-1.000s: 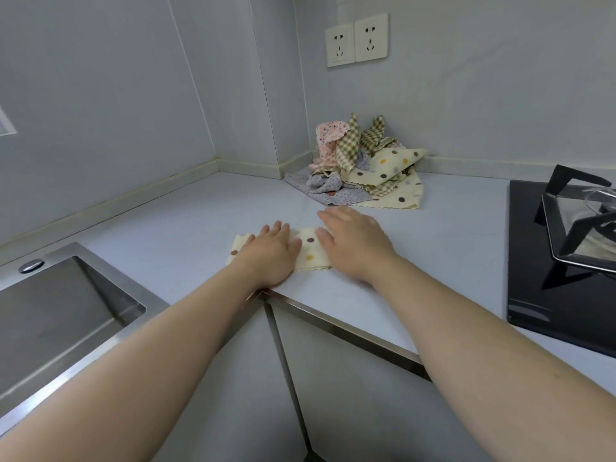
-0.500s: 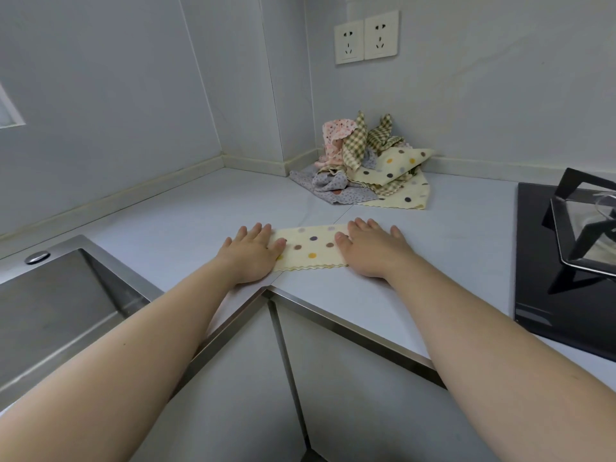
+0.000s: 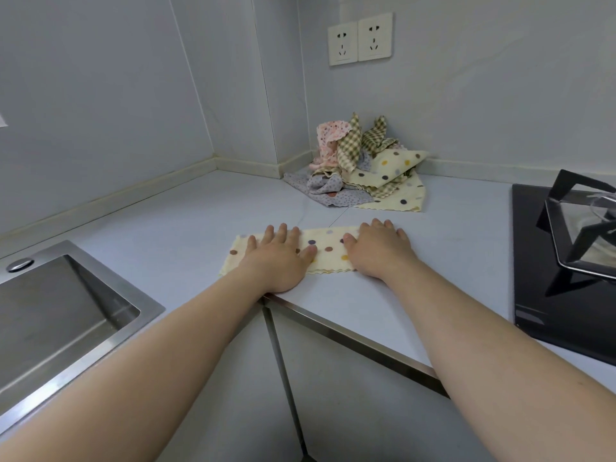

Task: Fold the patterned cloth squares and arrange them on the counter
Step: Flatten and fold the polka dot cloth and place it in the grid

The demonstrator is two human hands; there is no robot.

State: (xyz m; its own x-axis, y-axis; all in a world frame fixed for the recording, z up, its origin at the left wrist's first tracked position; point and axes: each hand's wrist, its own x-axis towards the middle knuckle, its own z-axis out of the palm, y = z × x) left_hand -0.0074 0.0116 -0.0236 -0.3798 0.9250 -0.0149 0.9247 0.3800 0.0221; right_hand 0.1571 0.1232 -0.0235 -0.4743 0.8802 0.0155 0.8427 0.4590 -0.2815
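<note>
Step in hand (est.): flatten the dotted cloth (image 3: 328, 249), a long folded strip lying on the counter (image 3: 173, 225) just behind the front corner edge. L hand (image 3: 278, 258) and R hand (image 3: 380, 250) lie palm-down on it, fingers straight and spread, gripping nothing. L hand covers the left-centre, R hand the right end.

Procedure: press w/ flat palms and sweep outward from centre so layers don't creep. Check the scalloped near edge lines up before the next fold, likely end-to-end.

Clearances:
1. Strip's near edge sits close to the counter lip; avoid dragging toward the body.
2. Sink (image 3: 76, 315) is at left, hob (image 3: 546, 261) at right, both apart from the strip.
3. Unfolded pile (image 3: 383, 168) is in the back corner, near but not touching. Bare counter at left-rear suits stacking.
</note>
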